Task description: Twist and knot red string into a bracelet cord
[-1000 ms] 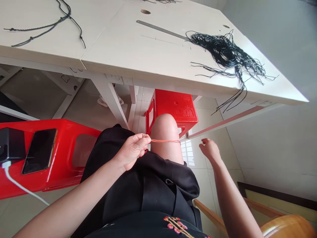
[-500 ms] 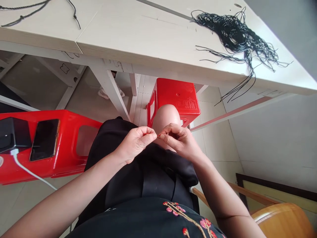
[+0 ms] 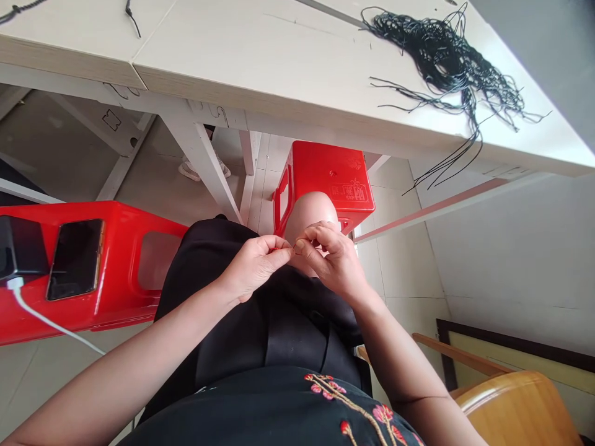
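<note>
Above my bare knee [image 3: 312, 207], my two hands meet fingertip to fingertip. Thumb and forefinger of my left hand [image 3: 253, 266] are pinched on a thin red cord [image 3: 277, 249], which shows as a small red bit at the fingers. My right hand [image 3: 335, 260] pinches the same cord close beside it, its other fingers curled. Most of the cord is hidden by the fingers, and its ends cannot be made out.
A pale table [image 3: 260, 68] runs across the front, with a tangled bundle of black cords [image 3: 437, 56] hanging over its edge. One red stool [image 3: 325, 167] stands under it. Another red stool [image 3: 123, 248] bears a phone [image 3: 75, 260] and a black box [image 3: 23, 248] with a white cable [image 3: 51, 322].
My right hand has shifted slightly up and left, its thumb and fingertips now more upright at the cord. My left hand stays nearly in place. The view has tilted a little.
</note>
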Tool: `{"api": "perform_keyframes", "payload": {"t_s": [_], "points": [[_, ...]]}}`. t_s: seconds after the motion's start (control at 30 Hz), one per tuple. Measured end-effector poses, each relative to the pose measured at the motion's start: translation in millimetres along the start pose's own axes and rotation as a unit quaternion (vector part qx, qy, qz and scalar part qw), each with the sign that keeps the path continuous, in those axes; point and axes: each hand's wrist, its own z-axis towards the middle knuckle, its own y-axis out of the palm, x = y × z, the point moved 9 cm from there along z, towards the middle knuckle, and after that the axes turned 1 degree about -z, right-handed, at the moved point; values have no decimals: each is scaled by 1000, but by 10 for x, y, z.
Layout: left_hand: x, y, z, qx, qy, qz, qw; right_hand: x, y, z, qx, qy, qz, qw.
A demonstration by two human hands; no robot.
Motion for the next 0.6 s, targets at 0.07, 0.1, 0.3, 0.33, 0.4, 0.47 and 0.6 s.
{"api": "perform_keyframes", "payload": {"t_s": [0.07, 0.1, 0.3, 0.33, 0.4, 0.47, 0.6], "points": [[-6, 3, -1, 5, -11, -28, 1000, -17, -64, -32, 56, -1, -15, 998], [-2, 0, -1, 10, -13, -44, 999, -51, -125, -68, 104, -11, -30, 994], [64, 18, 12, 7, -11, -116, 993, -99, -27, -229, 159, 0, 44, 986], [63, 24, 14, 6, -16, -131, 991, -45, 39, -224, 144, 27, 91, 985], [61, 33, 12, 12, -27, -169, 985, 36, 139, -214, 134, 68, 164, 975], [51, 42, 0, 22, -43, -217, 975, 78, 182, -212, 147, 88, 194, 966], [-11, 114, -60, 31, -109, -309, 944, 111, 172, -259, 192, 98, 197, 956]]}}
